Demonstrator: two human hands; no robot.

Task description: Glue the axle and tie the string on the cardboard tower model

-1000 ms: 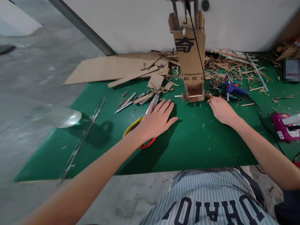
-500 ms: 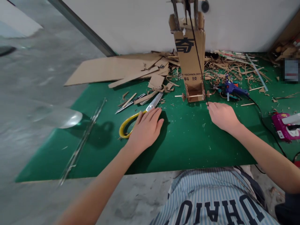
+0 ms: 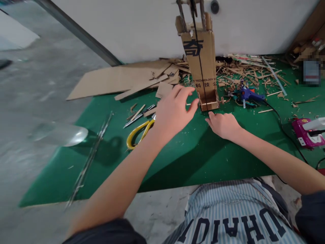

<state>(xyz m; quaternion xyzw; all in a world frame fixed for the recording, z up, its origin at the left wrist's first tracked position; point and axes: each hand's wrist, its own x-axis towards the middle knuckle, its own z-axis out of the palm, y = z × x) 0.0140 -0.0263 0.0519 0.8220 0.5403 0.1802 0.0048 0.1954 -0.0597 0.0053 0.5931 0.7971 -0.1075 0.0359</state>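
A tall cardboard model [image 3: 202, 64] with printed characters stands at the table's back, a small open box with a stick axle at its foot. A black cord [image 3: 199, 57] runs from its top down the front. My right hand [image 3: 224, 124] pinches the lower end of that cord just in front of the box. My left hand [image 3: 175, 108] is raised by the box's left side, fingers apart and curved, holding nothing. Below it lie yellow-handled scissors [image 3: 132, 137], their blades mostly hidden by the hand.
Cardboard sheets [image 3: 101, 79] and scraps [image 3: 243, 69] cover the back of the green table [image 3: 193, 166]. To the right are a blue glue gun [image 3: 250, 95] and a pink power strip [image 3: 306, 134]. Thin clear sticks [image 3: 91, 154] and a clear plastic bottle-like object [image 3: 76, 135] lie left.
My left hand has lifted off the scissors and moved right and forward to the model. My right hand has drawn the cord's end left, in front of the box.
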